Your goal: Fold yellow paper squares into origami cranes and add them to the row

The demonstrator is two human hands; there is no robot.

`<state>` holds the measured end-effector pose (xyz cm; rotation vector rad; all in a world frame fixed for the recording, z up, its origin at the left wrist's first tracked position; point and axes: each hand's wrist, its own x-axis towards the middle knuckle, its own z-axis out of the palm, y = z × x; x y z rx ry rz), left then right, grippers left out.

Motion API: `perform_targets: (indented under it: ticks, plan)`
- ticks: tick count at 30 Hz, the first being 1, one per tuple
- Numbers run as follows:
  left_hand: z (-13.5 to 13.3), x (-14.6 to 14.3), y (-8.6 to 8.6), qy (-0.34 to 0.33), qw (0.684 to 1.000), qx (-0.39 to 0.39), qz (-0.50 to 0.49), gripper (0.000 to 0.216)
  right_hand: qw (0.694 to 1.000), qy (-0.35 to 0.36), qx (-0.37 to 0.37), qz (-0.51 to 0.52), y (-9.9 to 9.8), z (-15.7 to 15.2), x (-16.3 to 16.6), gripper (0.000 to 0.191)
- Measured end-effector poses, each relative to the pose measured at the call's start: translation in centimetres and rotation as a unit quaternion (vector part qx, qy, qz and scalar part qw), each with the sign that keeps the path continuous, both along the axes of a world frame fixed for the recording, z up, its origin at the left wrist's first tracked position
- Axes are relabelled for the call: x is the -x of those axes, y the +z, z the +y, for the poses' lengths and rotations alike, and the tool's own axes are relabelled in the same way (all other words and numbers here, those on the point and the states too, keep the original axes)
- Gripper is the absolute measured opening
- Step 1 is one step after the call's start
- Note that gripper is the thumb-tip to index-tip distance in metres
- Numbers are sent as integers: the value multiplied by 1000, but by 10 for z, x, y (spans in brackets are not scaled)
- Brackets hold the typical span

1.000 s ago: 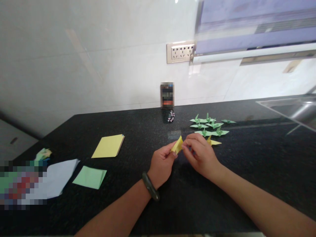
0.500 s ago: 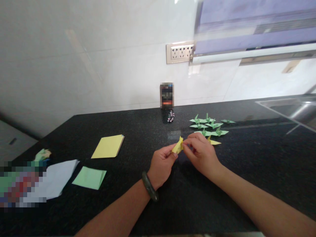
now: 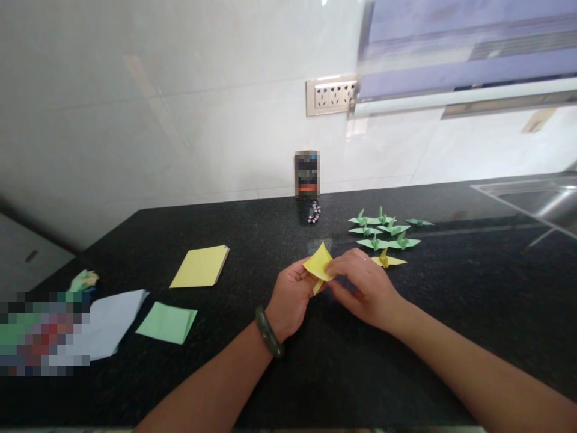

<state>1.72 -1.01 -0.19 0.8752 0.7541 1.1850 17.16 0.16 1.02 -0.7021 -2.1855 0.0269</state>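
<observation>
Pinching folded yellow paper (image 3: 318, 262), left hand (image 3: 291, 296) clamped on it, right hand (image 3: 367, 290) gripping its edge, green cranes (image 3: 393, 230) beyond

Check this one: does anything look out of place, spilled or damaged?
The crumpled-looking bundle at the left stands out against the smooth green paper; what it is can't be told. No spill shows, and the yellow paper in the left hand looks untorn.

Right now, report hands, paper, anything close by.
Left hand holding folded yellow paper. Right hand touching its right side. Yellow crane on black counter, just beyond right hand.
</observation>
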Motion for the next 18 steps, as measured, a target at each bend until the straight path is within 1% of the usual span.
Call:
perform_targets:
  ticks: [2,8,13,18]
  plan:
    - [-1,-1,1,-10,1000,-6,0,30,1000,-11,1,9,-2,1,1,18]
    - [-1,-3,1,-17,999,-27,-31,24,998,13,-53,-31,-3,-1,1,19]
    - [0,-2,1,5,999,-7,-53,28,996,5,-65,-55,-3,-6,5,19]
    - [1,-1,3,2,994,14,-104,29,996,-2,-67,-63,-2,-6,7,23]
